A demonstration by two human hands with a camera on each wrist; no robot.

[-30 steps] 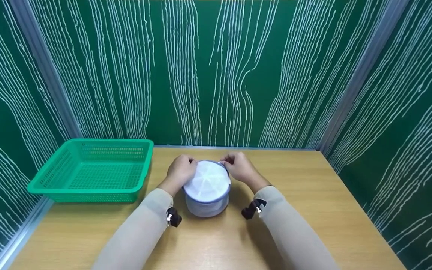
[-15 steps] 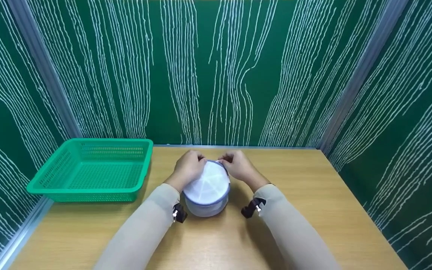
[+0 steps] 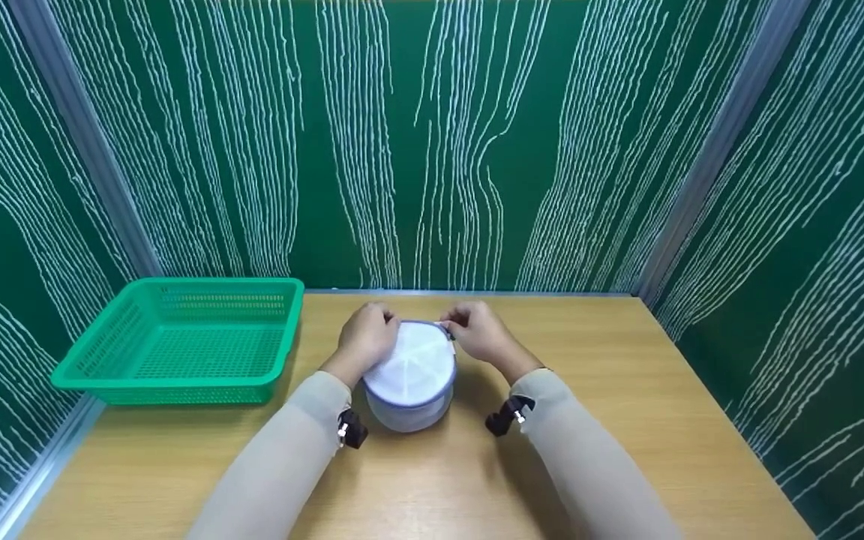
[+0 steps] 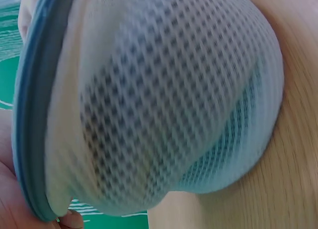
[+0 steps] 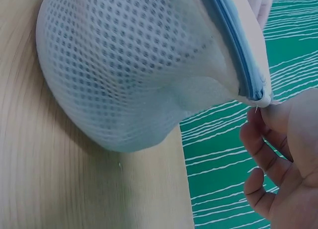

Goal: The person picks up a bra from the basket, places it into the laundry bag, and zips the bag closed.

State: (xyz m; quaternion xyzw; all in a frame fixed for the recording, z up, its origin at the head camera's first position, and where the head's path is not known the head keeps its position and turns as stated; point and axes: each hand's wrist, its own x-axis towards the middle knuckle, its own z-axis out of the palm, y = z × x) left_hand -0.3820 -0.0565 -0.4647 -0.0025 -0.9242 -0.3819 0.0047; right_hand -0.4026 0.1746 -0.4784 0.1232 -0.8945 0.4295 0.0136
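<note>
A white mesh laundry bag (image 3: 411, 367), round and drum-shaped with a blue zipped rim, stands on the table between both hands. My left hand (image 3: 364, 339) pinches the left far side of its rim. In the left wrist view, the blue zipper band (image 4: 37, 105) runs beside the fingers, above the mesh wall (image 4: 174, 90). My right hand (image 3: 479, 331) holds the far right of the rim. The right wrist view has the right hand's (image 5: 293, 154) thumb and index finger pinching the white end of the zipper (image 5: 256, 92), other fingers loosely curled. The lid looks closed over most of the top.
A green perforated plastic basket (image 3: 199, 382) stands at the left on the wooden table (image 3: 589, 435). Green panels (image 3: 417, 150) with white wavy lines rise behind and at both sides. Black wrist cameras (image 3: 507, 416) hang under both sleeves.
My left hand slid right along the rim toward the right hand, then back left. The bag shifted slightly left. My right hand stayed almost in place at the rim.
</note>
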